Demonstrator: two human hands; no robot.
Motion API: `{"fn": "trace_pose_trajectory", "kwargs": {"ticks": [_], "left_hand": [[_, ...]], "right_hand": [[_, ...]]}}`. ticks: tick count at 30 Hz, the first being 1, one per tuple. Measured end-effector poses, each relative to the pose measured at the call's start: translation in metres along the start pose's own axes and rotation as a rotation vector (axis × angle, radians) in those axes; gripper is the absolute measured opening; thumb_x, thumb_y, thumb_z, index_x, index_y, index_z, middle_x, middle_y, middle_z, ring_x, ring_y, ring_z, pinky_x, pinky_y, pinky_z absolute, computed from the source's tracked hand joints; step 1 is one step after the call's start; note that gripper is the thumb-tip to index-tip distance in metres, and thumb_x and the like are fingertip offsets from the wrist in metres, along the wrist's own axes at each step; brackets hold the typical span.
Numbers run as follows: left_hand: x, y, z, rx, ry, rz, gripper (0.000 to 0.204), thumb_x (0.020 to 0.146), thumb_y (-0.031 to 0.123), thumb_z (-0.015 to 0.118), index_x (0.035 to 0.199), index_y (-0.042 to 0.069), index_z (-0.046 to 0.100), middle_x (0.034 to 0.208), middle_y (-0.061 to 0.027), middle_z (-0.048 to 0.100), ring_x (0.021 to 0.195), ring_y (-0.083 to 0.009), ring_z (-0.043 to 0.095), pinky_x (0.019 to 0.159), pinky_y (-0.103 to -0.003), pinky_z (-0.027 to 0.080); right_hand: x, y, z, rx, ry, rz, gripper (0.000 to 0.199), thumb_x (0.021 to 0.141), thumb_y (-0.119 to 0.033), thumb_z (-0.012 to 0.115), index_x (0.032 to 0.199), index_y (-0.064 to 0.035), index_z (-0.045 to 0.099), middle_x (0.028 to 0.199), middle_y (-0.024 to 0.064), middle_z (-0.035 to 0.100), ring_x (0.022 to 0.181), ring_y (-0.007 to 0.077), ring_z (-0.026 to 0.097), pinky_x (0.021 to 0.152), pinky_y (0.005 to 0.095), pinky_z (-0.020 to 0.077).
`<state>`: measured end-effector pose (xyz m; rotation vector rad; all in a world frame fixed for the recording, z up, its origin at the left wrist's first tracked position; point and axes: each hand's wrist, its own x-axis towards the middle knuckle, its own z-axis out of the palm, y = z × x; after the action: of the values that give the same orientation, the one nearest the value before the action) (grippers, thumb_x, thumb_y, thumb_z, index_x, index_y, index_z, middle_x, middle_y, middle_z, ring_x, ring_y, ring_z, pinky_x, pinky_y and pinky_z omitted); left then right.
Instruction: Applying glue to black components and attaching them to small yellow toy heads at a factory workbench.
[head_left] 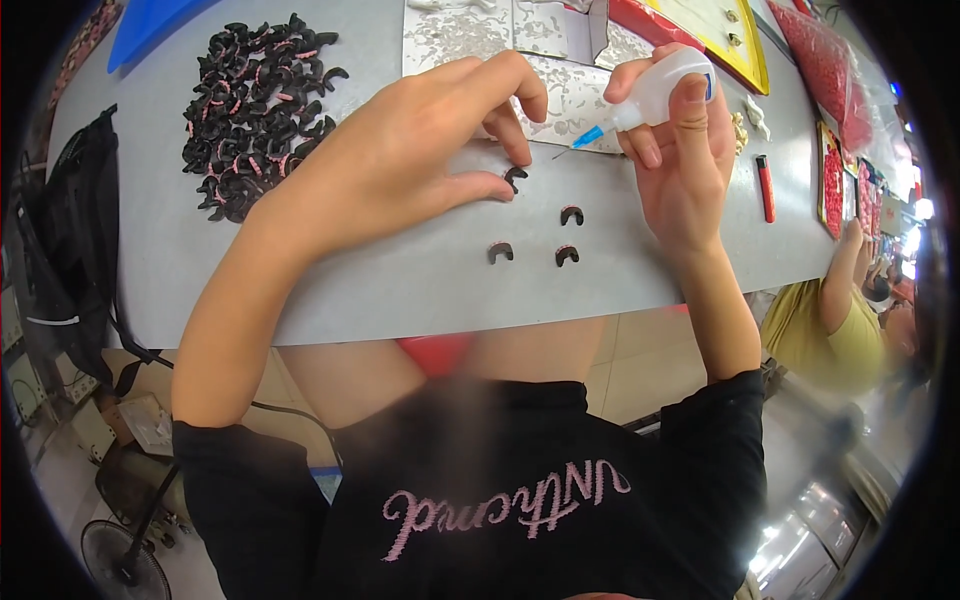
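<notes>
My left hand (390, 150) pinches a small black curved piece (515, 178) between thumb and fingertips, just above the grey table (420, 290). My right hand (690, 180) is wrapped round a translucent squeeze bottle (650, 92), tilted so its blue needle tip (588, 137) points down and left, toward that piece but apart from it. Three similar arch-shaped pieces lie nearer me: one with a pink top edge (571, 215), another below it (567, 256), and a third (500, 252) to the left.
A heap of black and pink curved pieces (255, 110) covers the table's far left, near a blue tray (160, 30). White sheets with small pale parts (455, 45) lie at the back. At right are a yellow-edged tray (735, 60), a red-and-black stick (766, 190) and a co-worker's sleeve (820, 325).
</notes>
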<state>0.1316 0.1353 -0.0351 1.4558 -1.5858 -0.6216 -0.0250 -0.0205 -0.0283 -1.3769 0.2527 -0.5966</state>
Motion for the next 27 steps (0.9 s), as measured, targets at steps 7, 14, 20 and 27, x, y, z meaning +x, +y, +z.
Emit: {"fn": "trace_pose_trajectory", "kwargs": {"ticks": [7,14,20,27], "left_hand": [[0.000,-0.001,0.003,-0.024,0.030,-0.001,0.046,0.066,0.000,0.074,0.102,0.006,0.046,0.082,-0.0055,0.067,0.082,-0.0187,0.065,0.075,-0.027,0.050],[0.002,0.004,0.006,-0.014,0.045,-0.072,0.046,0.066,-0.002,0.074,0.102,0.004,0.047,0.083,-0.0084,0.066,0.083,-0.0193,0.067,0.076,-0.026,0.050],[-0.003,-0.001,0.007,-0.124,0.028,-0.105,0.043,0.067,-0.002,0.074,0.101,0.004,0.047,0.084,-0.0090,0.066,0.084,-0.0176,0.066,0.077,-0.026,0.050],[0.000,-0.007,0.012,-0.158,0.020,-0.042,0.043,0.068,-0.002,0.074,0.100,0.004,0.046,0.084,-0.0092,0.066,0.085,-0.0177,0.066,0.077,-0.026,0.051]], "right_hand": [[-0.004,0.006,0.002,-0.114,-0.050,0.041,0.029,0.098,-0.033,0.041,0.104,-0.0051,0.044,0.089,0.0133,0.061,0.051,0.0031,0.032,0.049,0.0161,0.0304],[-0.006,0.012,0.001,-0.241,-0.076,0.058,0.036,0.097,-0.038,0.042,0.106,-0.0035,0.044,0.090,0.0154,0.061,0.051,0.0037,0.033,0.048,0.0157,0.0302],[-0.006,0.014,0.000,-0.265,-0.132,0.012,0.035,0.097,-0.037,0.044,0.106,-0.0031,0.044,0.091,0.0172,0.061,0.051,0.0042,0.035,0.049,0.0155,0.0326],[-0.010,0.005,0.028,-0.212,0.061,0.147,0.038,0.094,-0.039,0.047,0.103,-0.0030,0.038,0.083,0.0182,0.061,0.046,0.0045,0.037,0.043,0.0156,0.0314]]}}
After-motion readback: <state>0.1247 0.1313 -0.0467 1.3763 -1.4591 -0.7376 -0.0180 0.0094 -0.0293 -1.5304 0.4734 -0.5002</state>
